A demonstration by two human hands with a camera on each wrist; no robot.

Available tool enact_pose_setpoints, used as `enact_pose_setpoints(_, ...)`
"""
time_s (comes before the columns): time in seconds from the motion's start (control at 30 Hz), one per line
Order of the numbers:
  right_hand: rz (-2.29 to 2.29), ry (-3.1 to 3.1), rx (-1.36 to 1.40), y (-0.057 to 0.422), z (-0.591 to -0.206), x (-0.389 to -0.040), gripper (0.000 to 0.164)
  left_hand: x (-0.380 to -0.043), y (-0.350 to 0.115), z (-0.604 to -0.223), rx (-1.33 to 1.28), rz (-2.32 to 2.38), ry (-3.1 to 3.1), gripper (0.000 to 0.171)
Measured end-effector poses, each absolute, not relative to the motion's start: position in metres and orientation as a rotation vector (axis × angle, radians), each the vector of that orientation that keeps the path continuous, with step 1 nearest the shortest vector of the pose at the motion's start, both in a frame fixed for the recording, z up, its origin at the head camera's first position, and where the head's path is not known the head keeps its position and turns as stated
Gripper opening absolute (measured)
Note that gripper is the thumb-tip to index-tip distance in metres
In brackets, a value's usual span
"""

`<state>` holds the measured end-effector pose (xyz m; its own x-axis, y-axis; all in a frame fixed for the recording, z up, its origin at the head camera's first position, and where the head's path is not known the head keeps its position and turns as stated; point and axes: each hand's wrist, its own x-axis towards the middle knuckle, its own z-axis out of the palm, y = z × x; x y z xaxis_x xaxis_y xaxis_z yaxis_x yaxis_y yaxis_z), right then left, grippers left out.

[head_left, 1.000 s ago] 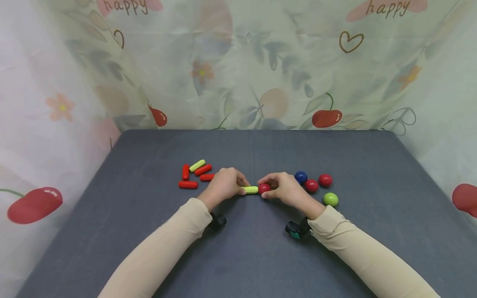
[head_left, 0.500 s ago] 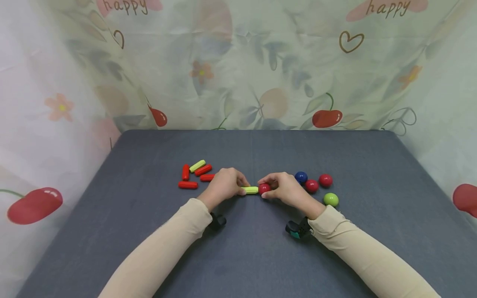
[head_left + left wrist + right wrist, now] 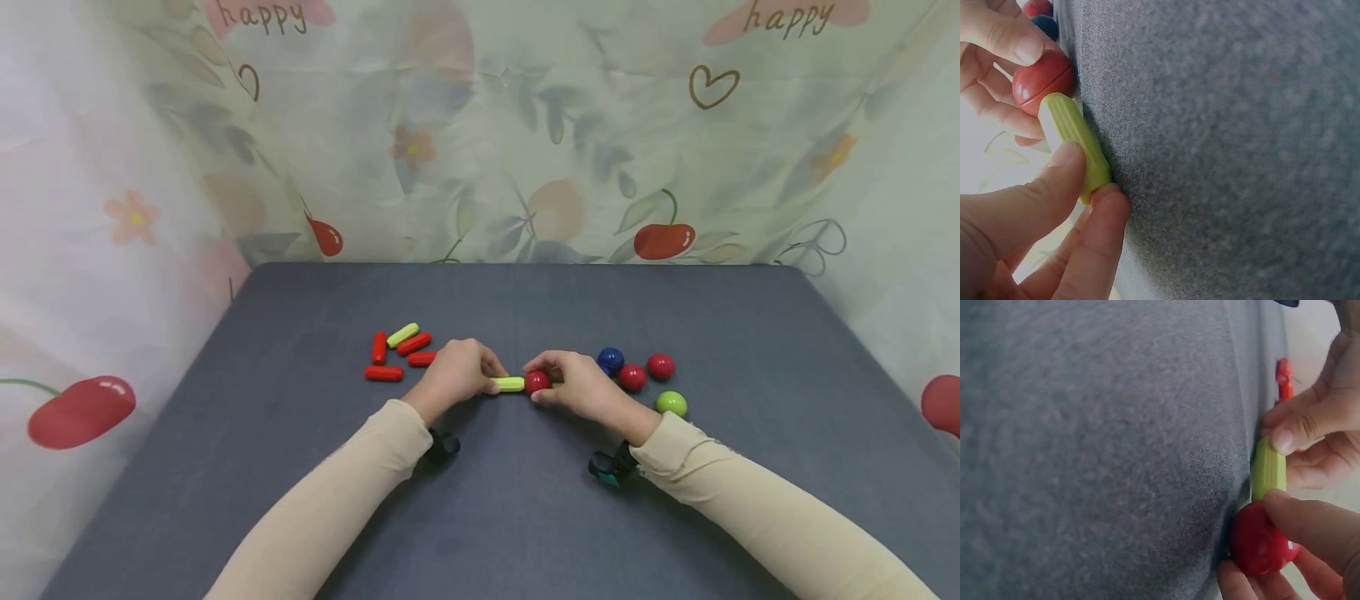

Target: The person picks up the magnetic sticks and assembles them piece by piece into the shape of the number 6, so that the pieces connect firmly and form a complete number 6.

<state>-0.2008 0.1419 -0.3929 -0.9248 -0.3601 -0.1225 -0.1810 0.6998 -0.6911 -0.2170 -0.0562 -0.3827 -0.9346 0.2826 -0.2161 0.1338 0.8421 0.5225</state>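
Note:
In the middle of the table my left hand [image 3: 459,372] pinches a yellow-green ribbed rod [image 3: 1072,134] between thumb and fingers, near its left end. The rod lies low, close to the cloth. My right hand [image 3: 581,383] holds a glossy red ball [image 3: 536,382] with thumb and fingertips. The rod's right end meets the ball, as the left wrist view shows; how deep they join is hidden. In the right wrist view the right thumb [image 3: 1300,519] presses on the ball next to the rod's end.
Left of the hands lie several red rods [image 3: 384,373] and another yellow-green rod [image 3: 402,335]. To the right are blue balls [image 3: 611,360], partly hidden, two red balls [image 3: 661,367] and a green ball [image 3: 671,404] close to the right forearm. Dark cloth covers the table [image 3: 510,308]; a printed curtain [image 3: 480,167] stands behind.
The whole head view has shifted slightly. My right wrist has turned a little; both hands keep their grip, and the rod and ball stay end to end.

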Motion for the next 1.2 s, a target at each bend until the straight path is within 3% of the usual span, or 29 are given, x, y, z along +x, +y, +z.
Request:
enact_pose_setpoints(0.57,-1.070,2.682,-0.514,0.164,-0.354,-0.181,0.057,-0.216,-0.057,-0.383,0.307,0.720,2.752,0.015)
enact_pose_setpoints(1.2,-1.248,2.669,-0.418,0.236,-0.322,-0.161,0.060,-0.216,-0.058,-0.384,0.313,0.739,2.748,0.015)
